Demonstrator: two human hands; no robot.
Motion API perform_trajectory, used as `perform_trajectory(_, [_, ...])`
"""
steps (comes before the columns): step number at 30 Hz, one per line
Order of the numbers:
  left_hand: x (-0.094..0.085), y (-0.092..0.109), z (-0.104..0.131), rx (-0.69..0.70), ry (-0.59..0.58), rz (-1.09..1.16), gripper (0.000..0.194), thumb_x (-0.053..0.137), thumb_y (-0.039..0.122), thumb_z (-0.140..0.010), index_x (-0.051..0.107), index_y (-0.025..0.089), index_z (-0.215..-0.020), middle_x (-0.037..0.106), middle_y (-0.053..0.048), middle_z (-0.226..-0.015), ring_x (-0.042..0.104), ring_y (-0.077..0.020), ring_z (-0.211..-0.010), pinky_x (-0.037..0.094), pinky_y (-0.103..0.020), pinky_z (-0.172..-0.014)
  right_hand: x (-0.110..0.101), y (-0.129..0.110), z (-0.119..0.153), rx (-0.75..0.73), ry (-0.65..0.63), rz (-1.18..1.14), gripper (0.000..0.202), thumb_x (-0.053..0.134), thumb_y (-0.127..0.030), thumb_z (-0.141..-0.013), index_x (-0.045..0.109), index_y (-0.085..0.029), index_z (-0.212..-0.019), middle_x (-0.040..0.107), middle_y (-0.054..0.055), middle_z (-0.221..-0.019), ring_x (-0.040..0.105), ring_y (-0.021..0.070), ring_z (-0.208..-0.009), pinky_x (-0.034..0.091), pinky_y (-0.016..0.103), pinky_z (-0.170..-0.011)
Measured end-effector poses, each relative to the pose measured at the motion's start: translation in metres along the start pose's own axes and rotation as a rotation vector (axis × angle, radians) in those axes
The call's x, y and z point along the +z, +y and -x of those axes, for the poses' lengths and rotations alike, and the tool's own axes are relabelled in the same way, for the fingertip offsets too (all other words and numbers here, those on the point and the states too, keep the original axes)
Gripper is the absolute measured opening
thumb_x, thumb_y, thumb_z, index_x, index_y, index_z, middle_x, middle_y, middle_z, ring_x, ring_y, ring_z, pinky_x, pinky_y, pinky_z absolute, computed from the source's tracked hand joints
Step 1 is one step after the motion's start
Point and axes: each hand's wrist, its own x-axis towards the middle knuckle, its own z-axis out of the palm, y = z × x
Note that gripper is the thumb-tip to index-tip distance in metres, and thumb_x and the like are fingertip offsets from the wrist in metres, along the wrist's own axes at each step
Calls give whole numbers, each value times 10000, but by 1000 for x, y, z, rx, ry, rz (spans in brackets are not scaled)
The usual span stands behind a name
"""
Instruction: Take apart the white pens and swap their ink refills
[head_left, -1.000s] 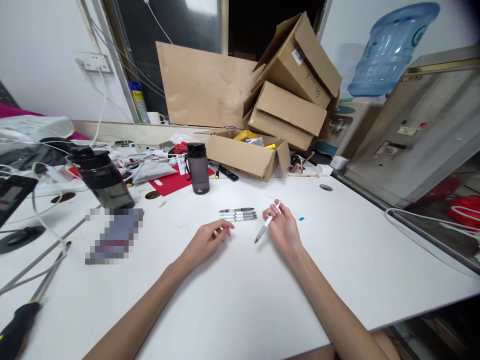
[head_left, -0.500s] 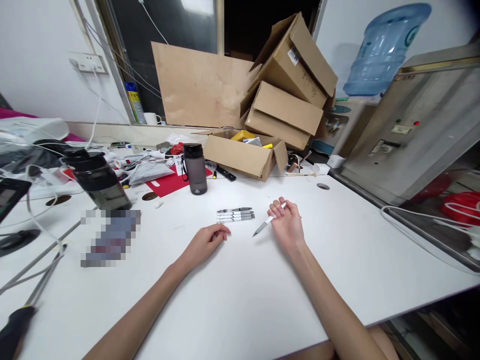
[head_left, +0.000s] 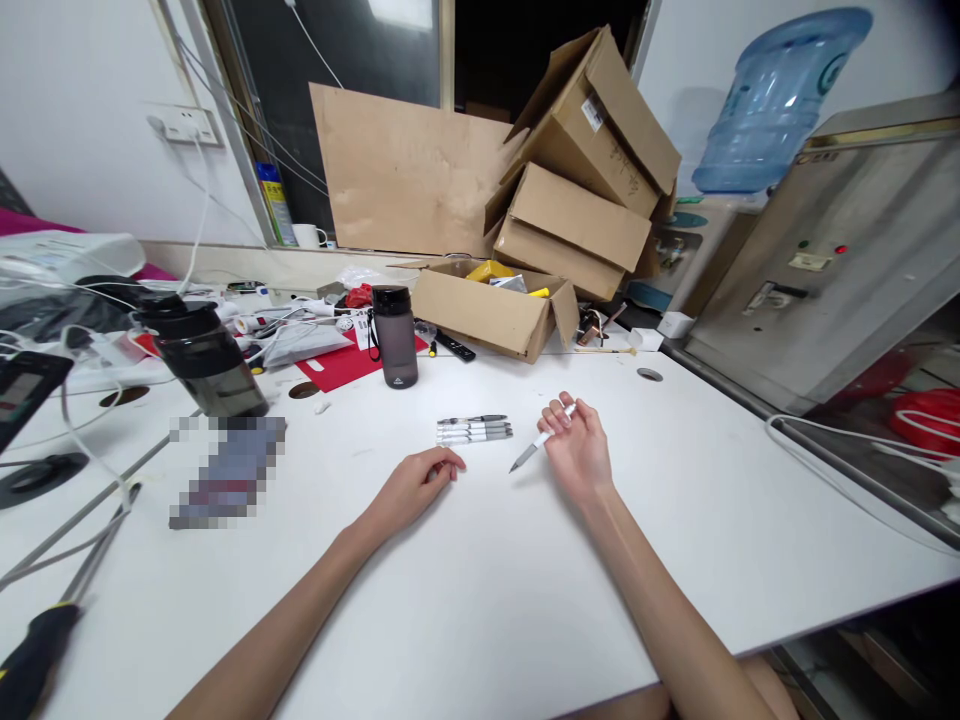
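Observation:
A white pen with a grey grip [head_left: 533,451] is held in my right hand [head_left: 579,450], its grey tip slanting down to the left, just over the table. The palm is turned partly up, with the fingers curled around the pen's barrel. My left hand [head_left: 420,485] rests on the table, holding nothing, its fingers loosely bent and the thumb a little apart from them. Beyond it, between the two hands, several similar pens [head_left: 474,432] lie side by side in a row. The farthest of these, a clear pen with dark parts [head_left: 471,419], lies along the row's back edge.
A dark water bottle [head_left: 394,340] stands behind the pens. Further back is an open cardboard box [head_left: 480,312] beside a black remote [head_left: 455,347]. At left stand a larger bottle [head_left: 206,365], cables and a blurred-out item [head_left: 232,475]. A metal cabinet [head_left: 840,260] borders the white table [head_left: 480,600].
The whole view has shifted slightly, so things appear a little further right. Both hands keep nearly the same pose, and the pen stays in my right hand.

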Motion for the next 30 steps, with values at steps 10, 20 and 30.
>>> perform_trajectory(10, [0, -1, -2, -2, -14, -28, 306, 437, 212, -910, 711, 212, -1044, 691, -6, -884, 468, -151, -645, 381, -266, -676, -1, -1, 0, 8, 12, -175, 174, 462, -260, -968, 538, -213, -818, 280, -40, -690, 331, 129, -587, 406, 243, -579])
perform_trajectory(20, [1, -2, 0, -4, -12, -21, 300, 442, 211, -906, 712, 233, -1036, 690, 7, -879, 465, -152, -647, 386, -265, -681, -1, -1, -1, -15, 0, -205, 153, 463, -199, -961, 576, -205, -858, 263, -40, -701, 324, 124, -591, 406, 227, -577])
perform_trajectory(30, [0, -4, -1, -4, -18, -13, 298, 444, 202, -899, 707, 229, -1039, 683, 5, -876, 464, -151, -650, 384, -266, -683, -1, -2, -1, -49, 53, -136, 108, 488, -211, -939, 581, -227, -887, 260, -41, -710, 330, 137, -591, 412, 244, -581])
